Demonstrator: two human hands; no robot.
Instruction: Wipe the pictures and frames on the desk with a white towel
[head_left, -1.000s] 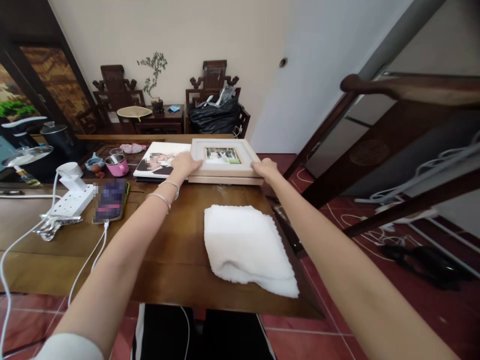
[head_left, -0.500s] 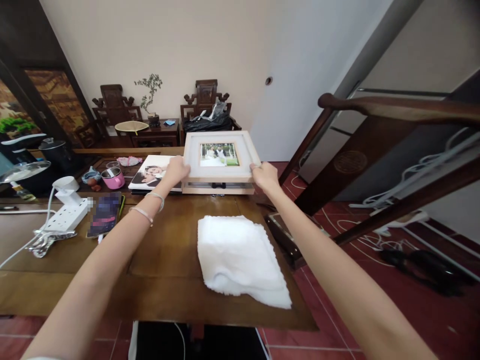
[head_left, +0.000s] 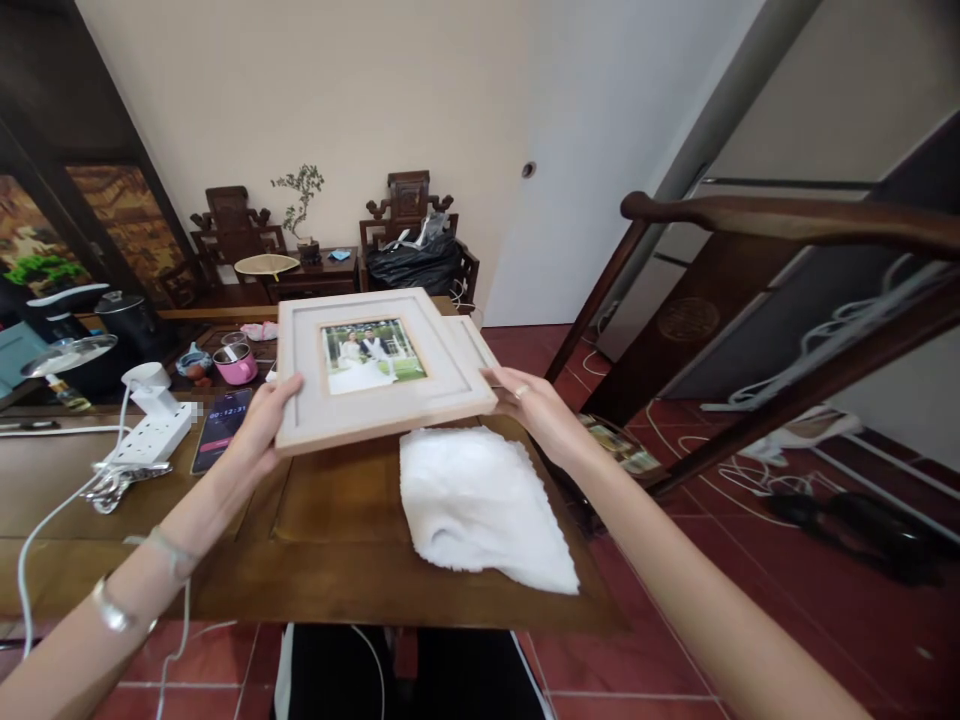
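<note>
Between my two hands is a pale wooden picture frame [head_left: 450, 395] with a wide white mat and a photo [head_left: 371, 355] of two people outdoors. My left hand [head_left: 266, 415] is closed on its left edge, thumb on top. My right hand [head_left: 525, 405] grips the right front corner. The frame is raised above the table and slightly tilted. Behind it, a second light frame [head_left: 474, 342] shows partly, mostly hidden. A folded white cloth [head_left: 480, 510] lies on the wooden table [head_left: 337, 575] just in front of the raised frame.
A phone [head_left: 219, 430], a white power strip [head_left: 157, 435] with cables and a pink cup [head_left: 235, 365] are at the left. Farther left are a glass lid [head_left: 71, 355] and a dark kettle [head_left: 124, 320]. A wooden chair [head_left: 697, 310] stands close on the right.
The upper picture frame has come off the one beneath it, moving left and toward me, with both hands still on it. It now covers the photo book. The cloth stays in place.
</note>
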